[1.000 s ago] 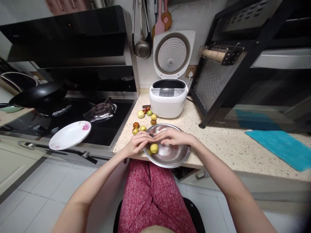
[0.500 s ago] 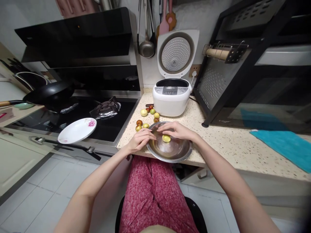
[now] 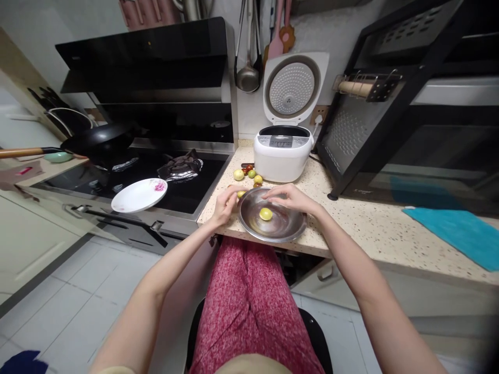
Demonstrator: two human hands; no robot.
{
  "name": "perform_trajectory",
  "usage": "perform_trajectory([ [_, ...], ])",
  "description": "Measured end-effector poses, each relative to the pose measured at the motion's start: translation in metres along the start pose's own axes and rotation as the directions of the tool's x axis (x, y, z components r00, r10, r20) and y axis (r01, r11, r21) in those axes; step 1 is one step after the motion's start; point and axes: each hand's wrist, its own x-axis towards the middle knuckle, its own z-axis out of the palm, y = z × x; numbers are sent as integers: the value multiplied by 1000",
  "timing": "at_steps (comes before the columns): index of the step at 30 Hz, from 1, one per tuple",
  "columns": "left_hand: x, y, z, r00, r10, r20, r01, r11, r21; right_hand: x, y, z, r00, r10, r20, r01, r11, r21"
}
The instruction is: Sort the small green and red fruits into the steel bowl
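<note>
A steel bowl (image 3: pixel 290 228) stands at the counter's front edge with one yellow-green jujube (image 3: pixel 265 214) in it. My left hand (image 3: pixel 225 206) is just left of the bowl, thumb and fingers apart beside another yellow-green jujube (image 3: pixel 241 194) on the counter. It partly covers the fruit there. Over the bowl's far right side hovers my right hand (image 3: pixel 290 198), its fingers stretched out and nothing in them. Behind the bowl lie several more jujubes (image 3: pixel 251 174), some yellow-green and some reddish brown.
A white rice cooker (image 3: pixel 284 158) with its lid up stands behind the bowl. To the left, a white plate (image 3: pixel 138 196) rests at the front of the black stove (image 3: pixel 183 195), near a wok (image 3: pixel 99 143). A teal cloth (image 3: pixel 456 231) lies at right, below a black rack.
My left hand has moved off the bowl's rim to the fruit on the counter. My right hand has drawn back from the jujube in the bowl. The view has shifted slightly left.
</note>
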Motion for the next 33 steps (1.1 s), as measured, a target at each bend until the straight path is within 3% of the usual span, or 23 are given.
perform_trajectory([
  [2,2,-6,-3,988,-71,-134,80,995,65,0,0,0,1000,16,-2,-15,1000,21],
  [4,3,-15,-6,983,-106,-152,128,980,149,0,-1,0,1000,23,-12,-23,999,36],
  [7,3,-27,-10,988,-151,29,137,948,286,0,-2,0,1000,27,2,-27,999,45],
  [10,1,-33,-8,957,-149,249,48,928,370,0,-3,0,1000,21,5,-21,999,41],
  [13,-1,-33,-5,927,-141,349,-27,900,436,-1,-3,0,999,7,-31,-6,999,41],
  [21,0,-28,-6,947,-137,290,-7,895,445,-4,1,-1,998,26,-63,-23,999,38],
  [25,1,-21,-5,994,-66,88,29,928,370,-3,2,0,998,12,-57,-11,1000,18],
  [28,0,-12,-4,1000,24,-21,-16,953,302,-3,2,0,999,5,-54,-5,1000,6],
  [33,-4,-7,-6,971,178,160,-198,972,124,-2,3,3,998,13,-60,-13,1000,13],
])
